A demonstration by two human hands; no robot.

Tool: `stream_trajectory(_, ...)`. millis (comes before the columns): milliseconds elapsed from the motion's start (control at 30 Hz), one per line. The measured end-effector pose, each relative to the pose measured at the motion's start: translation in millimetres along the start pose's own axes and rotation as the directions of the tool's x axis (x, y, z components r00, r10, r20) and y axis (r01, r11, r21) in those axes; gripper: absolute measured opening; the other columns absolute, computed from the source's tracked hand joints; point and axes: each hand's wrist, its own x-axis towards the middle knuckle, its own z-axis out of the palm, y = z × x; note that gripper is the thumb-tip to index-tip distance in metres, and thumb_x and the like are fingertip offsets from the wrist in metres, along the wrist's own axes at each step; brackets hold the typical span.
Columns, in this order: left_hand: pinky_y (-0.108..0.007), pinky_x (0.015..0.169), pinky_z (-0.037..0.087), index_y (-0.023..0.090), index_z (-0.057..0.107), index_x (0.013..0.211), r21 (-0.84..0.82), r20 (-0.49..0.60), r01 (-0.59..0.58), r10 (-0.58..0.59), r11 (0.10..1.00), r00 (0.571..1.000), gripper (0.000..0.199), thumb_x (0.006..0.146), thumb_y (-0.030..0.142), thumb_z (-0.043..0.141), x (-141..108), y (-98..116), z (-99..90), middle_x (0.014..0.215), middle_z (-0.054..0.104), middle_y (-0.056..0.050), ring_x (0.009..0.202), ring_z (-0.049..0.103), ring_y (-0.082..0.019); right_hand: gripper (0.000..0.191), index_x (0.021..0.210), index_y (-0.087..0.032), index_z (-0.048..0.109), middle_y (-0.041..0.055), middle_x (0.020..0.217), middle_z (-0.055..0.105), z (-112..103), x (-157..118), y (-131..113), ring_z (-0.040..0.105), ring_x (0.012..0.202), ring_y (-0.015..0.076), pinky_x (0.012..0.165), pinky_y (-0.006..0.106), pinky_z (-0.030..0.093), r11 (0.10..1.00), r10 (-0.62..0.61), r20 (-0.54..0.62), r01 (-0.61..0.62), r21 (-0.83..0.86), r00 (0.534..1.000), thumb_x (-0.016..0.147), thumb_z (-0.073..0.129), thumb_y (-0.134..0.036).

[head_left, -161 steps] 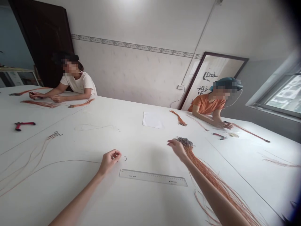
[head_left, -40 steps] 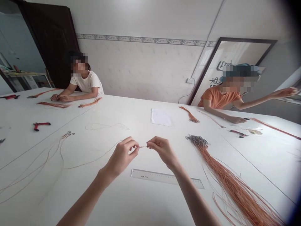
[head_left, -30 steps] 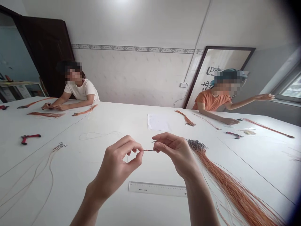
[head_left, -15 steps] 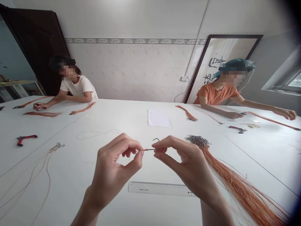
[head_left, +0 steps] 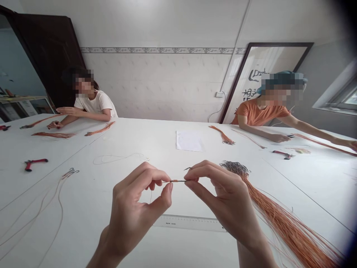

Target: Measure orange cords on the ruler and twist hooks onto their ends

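Note:
Between thumb and index finger, my right hand (head_left: 219, 190) pinches a dark fishing hook (head_left: 181, 181), its curved tip showing above the fingers. An orange wrapped section (head_left: 175, 181) lies at the shank's left end. My left hand (head_left: 143, 197) is at that end, thumb lowered away from the index finger; the fingers behind are curled by a thin line. Beneath both hands a clear ruler (head_left: 192, 223) lies on the white table (head_left: 134, 242). Right of my right hand is a big bundle of orange lines (head_left: 276, 212) with grey hooks (head_left: 236, 167) at its top.
Several hooks (head_left: 71, 172) with pale lines lie left, near red-handled pliers (head_left: 36, 163). A white paper (head_left: 189, 141) lies ahead, with a small orange bundle (head_left: 224, 136) beside it. Two people sit across, in a white shirt (head_left: 99, 106) and an orange shirt (head_left: 252, 111); more pliers (head_left: 283, 154) lie right.
My left thumb has moved down, away from the index finger. The hook has turned a little in my right hand. The person at left has raised a hand; the other person's arm reaches further right.

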Motion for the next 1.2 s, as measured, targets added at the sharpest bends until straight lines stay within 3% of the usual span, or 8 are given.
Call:
stream_trajectory(433, -0.023, 0.054, 0.040, 0.016, 0.056, 0.075, 0.058, -0.044, -0.081, 0.084, 0.995, 0.995, 0.018, 0.074, -0.002, 0.058, 1.0, 0.2, 1.2, 0.066, 0.051, 0.003, 0.061, 0.045, -0.008, 0.012, 0.079, -0.020, 0.059, -0.0028, 0.074, 0.060, 2.0, -1.4, -1.4, 0.056, 0.069, 0.0074, 0.062, 0.020, 0.046, 1.000, -0.031, -0.005, 0.031, -0.003, 1.000, 0.080, 0.059, -0.008)
stream_trajectory(1200, -0.023, 0.053, 0.040, 0.017, 0.054, 0.074, 0.097, -0.060, -0.098, 0.104, 0.990, 0.993, 0.019, 0.074, -0.002, 0.058, 0.5, 1.1, -0.5, 0.066, 0.050, 0.003, 0.061, 0.045, -0.008, 0.014, 0.079, -0.020, 0.058, -0.0032, 0.072, 0.058, 7.0, -1.8, -3.6, 0.055, 0.068, 0.0074, 0.061, 0.020, 0.046, 0.999, -0.034, -0.043, 0.034, -0.011, 0.999, 0.079, 0.058, -0.006)
